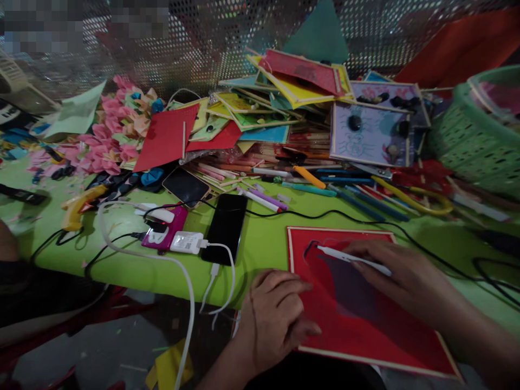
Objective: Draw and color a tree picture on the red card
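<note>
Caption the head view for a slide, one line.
Right hand holding a white pen to a red board with pale edging, left hand at the board's left edge.

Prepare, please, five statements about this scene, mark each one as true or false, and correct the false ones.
1. The right-hand grip holds a white pen. True.
2. The left-hand grip is on the green basket. False: it is at the left edge of the red board.
3. Thin pale strips run along edges of the red board. True.
4. The green basket stands at the left of the picture. False: it stands at the right.
5. Pink pieces are heaped toward the left of the table top. True.
</note>
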A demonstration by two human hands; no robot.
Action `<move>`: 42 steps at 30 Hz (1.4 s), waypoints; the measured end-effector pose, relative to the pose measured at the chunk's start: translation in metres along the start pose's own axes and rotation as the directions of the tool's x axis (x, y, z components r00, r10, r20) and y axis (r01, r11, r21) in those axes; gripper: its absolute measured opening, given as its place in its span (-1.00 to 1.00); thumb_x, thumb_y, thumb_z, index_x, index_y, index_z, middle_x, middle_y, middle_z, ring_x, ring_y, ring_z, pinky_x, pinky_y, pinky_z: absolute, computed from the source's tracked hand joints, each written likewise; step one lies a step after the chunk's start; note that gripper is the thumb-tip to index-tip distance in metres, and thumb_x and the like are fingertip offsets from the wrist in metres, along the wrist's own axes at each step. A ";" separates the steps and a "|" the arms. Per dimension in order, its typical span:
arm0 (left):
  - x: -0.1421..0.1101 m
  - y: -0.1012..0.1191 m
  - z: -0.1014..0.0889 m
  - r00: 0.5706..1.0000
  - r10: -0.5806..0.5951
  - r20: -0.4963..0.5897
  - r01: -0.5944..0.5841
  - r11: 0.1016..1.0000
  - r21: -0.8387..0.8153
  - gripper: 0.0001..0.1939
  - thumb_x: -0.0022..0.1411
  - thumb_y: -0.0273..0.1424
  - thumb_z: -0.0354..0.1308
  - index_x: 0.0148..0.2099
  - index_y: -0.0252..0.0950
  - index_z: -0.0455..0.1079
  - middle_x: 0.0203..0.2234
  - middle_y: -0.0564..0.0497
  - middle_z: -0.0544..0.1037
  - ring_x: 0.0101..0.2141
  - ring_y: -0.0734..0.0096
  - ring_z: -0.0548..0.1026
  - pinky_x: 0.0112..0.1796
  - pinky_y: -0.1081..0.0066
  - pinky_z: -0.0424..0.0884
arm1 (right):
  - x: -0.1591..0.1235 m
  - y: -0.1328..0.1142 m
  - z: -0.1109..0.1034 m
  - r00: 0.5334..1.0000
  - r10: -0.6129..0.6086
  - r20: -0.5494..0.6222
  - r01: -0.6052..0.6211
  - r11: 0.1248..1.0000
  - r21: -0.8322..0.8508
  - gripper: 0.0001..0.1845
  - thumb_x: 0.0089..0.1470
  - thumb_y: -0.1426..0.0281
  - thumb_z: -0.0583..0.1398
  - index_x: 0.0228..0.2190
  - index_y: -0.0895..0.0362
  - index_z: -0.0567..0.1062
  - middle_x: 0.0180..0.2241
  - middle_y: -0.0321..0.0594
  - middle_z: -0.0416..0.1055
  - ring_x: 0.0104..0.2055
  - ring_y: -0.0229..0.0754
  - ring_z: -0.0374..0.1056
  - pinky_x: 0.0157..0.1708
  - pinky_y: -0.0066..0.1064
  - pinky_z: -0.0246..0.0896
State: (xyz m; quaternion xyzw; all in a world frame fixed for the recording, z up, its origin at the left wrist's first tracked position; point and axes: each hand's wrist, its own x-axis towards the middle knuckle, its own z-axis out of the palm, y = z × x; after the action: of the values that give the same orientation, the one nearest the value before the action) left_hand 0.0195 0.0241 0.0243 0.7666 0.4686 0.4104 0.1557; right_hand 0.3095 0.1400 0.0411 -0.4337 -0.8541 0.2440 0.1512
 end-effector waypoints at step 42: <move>-0.002 0.000 0.000 1.000 -0.011 0.026 0.010 1.000 0.022 -0.37 0.73 0.04 -0.15 -0.27 -0.19 0.47 -0.01 -0.05 0.79 0.06 0.25 0.66 0.14 0.21 0.47 | -0.001 -0.007 -0.001 0.993 0.122 -0.006 -0.121 0.990 0.071 -0.65 0.47 0.02 0.19 0.01 -0.06 0.64 -0.15 -0.15 0.76 -0.23 0.03 0.68 -0.28 -0.27 0.48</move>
State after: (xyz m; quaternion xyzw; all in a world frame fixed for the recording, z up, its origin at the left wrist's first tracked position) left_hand 0.0192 0.0227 0.0235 0.7710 0.4751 0.3945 0.1556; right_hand 0.3061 0.1362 0.0457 -0.4805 -0.8163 0.2803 0.1557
